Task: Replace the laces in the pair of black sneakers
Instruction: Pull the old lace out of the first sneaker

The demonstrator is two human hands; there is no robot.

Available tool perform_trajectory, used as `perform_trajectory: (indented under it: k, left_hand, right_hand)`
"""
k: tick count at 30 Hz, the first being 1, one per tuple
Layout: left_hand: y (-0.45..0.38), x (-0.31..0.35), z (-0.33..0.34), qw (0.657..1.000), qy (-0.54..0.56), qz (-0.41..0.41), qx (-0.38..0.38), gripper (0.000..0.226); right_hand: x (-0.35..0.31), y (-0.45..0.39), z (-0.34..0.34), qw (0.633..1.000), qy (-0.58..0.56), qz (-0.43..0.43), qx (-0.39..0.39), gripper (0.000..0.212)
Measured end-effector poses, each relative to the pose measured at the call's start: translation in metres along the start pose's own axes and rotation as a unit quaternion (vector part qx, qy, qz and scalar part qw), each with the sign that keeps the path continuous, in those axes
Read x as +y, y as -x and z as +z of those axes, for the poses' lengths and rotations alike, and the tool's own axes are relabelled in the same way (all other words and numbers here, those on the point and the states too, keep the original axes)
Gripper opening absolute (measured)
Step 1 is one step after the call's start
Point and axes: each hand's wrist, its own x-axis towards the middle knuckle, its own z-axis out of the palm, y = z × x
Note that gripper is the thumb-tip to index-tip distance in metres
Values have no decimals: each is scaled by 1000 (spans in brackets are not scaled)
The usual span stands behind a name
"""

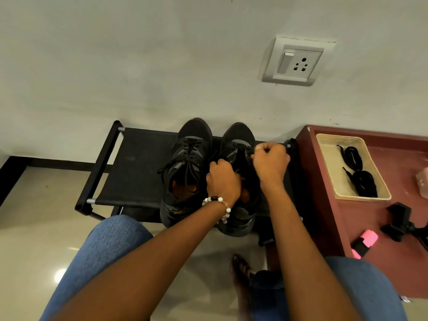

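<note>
On the black fabric bench point(139, 167), our left hand point(222, 181) steadies the right sneaker point(238, 172) while our right hand point(271, 162), its grip curled and pinching the old lace point(242, 156), draws it out. We should pull eyelet by eyelet, keeping the shoe pinned; the left sneaker point(187, 163) is still laced, and new laces point(357, 172) wait in the tray point(324, 144) to the right.

Head camera, looking steeply down

It looks forward past the knees to the rack point(139, 163) and wall point(139, 54); both hands sit close, centre frame.
</note>
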Motion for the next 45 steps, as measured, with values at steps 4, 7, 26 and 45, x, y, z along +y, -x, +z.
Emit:
perform_trajectory:
  k: [4,7,26,45]
  left_hand:
    - [-1,0,-4,1000,-16,15,-9,26]
    - [-6,6,-11,996,-61,65,29,19]
    - [-65,28,-7,933,-272,231,52,19]
    - [-87,8,-16,995,8,86,46,24]
  right_hand:
    - [-3,-10,-21,995,29,90,13,18]
    - [-12,-11,-33,977,208,35,-18,21]
    - [18,25,5,970,223,-46,-87,29]
    - [18,28,0,980,183,-9,-81,28]
